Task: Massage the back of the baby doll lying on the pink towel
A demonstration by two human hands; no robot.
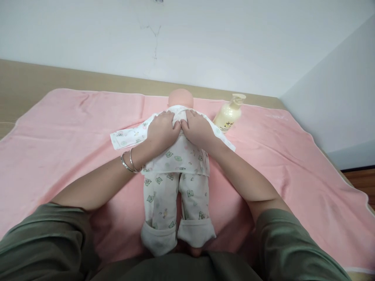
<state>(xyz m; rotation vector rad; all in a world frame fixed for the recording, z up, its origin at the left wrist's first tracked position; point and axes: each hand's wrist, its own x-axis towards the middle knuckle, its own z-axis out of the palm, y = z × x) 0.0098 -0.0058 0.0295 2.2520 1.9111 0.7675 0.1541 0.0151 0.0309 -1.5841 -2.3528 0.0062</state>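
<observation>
A baby doll (181,98) lies face down, its bald head pointing away from me. It wears a white long-sleeved top (181,156) and white trousers (164,199), both printed with small green animals. Flat on the left of its upper back rests my left hand (164,127), with two silver bangles (130,160) at the wrist. My right hand (197,127) lies flat on the right side of the upper back. The thumbs come close together near the spine, and the fingers point toward the doll's shoulders. Folded cuffs (196,231) cover most of the doll's feet.
Right of the doll's shoulder stands a pale yellow pump bottle (229,114). Under everything spreads a pink blanket (88,136) with creases, over a wooden surface (26,82). White walls (205,43) rise behind and at the right.
</observation>
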